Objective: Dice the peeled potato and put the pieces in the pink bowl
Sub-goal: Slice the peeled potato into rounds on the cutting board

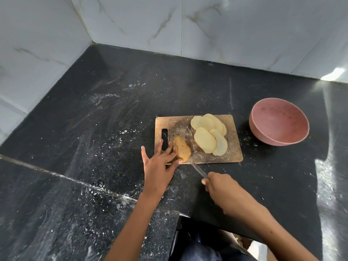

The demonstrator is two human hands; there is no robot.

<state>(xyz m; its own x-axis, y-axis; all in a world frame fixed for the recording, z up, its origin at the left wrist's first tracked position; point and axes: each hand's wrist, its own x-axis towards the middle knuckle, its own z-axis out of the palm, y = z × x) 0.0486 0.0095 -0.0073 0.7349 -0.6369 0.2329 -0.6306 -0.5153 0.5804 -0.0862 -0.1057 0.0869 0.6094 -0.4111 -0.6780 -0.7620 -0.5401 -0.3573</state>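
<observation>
A wooden cutting board [177,123] lies on the black counter. Several flat pale potato slices [207,136] are fanned over its right half. A remaining yellowish potato piece [182,150] lies at the board's near left. My left hand [160,166] rests its fingertips against that piece, fingers spread. My right hand [220,189] grips a knife [197,169] by the handle; the blade's tip meets the near end of the potato piece. The pink bowl [263,129] stands to the right of the board, and nothing shows inside it.
The black stone counter [94,129] is dusted with white specks. Marble-patterned wall tiles [207,25] close off the back and left. A step in the counter edge [75,179] runs across the near left. Bright glare lies at the right.
</observation>
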